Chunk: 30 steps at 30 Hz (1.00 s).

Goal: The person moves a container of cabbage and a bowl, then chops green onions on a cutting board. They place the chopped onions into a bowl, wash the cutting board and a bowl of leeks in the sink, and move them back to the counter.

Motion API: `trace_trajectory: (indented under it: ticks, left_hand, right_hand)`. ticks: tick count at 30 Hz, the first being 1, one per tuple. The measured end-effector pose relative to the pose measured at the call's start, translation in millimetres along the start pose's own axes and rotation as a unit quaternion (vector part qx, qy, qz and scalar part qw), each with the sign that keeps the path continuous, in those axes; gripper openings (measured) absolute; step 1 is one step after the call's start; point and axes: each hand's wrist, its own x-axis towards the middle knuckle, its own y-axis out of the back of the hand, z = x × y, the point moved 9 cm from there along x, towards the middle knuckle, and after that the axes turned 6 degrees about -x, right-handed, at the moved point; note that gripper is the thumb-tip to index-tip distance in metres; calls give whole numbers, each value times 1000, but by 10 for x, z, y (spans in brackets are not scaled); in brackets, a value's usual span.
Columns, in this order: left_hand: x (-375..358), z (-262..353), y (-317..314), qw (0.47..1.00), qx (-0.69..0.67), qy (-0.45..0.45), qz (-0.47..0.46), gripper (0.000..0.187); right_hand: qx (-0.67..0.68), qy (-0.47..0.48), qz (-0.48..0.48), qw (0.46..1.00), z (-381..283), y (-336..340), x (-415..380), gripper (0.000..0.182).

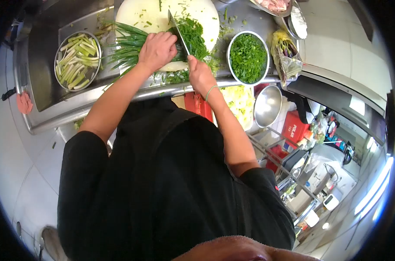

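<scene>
My left hand [157, 51] presses with curled fingers on a bunch of long green onions [130, 43], whose leaves fan out to the left. In my right hand [200, 75] is the handle of a knife [178, 34]. Its blade stands on the round white cutting board [134, 13], close beside the fingers of my left hand. Chopped greens [192, 37] are heaped just right of the blade, and small bits are scattered over the board. A green band is round my right wrist.
Left of the board, a bowl [100, 65] holds pale cut stalks. To the right are a colander [228, 61] of chopped greens and a plastic bag [293, 65] of vegetables. A metal bowl [268, 106] and cut pale vegetables [238, 102] sit below the counter's edge [149, 93].
</scene>
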Motion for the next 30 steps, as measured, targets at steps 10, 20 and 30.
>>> trace_trajectory:
  ticks: [10,20,30]
  left_hand:
    - [-5,-16,20,1000,-17,5,10,14]
    - [-50,33,92,998,-40,7,42,18]
    - [-81,24,130,1000,6,-4,20,15]
  right_hand:
    - [-9,13,22,1000,111,-51,-261,62]
    - [57,-56,-41,996,18,302,-501,61]
    - [47,-54,-36,997,59,92,-585,60]
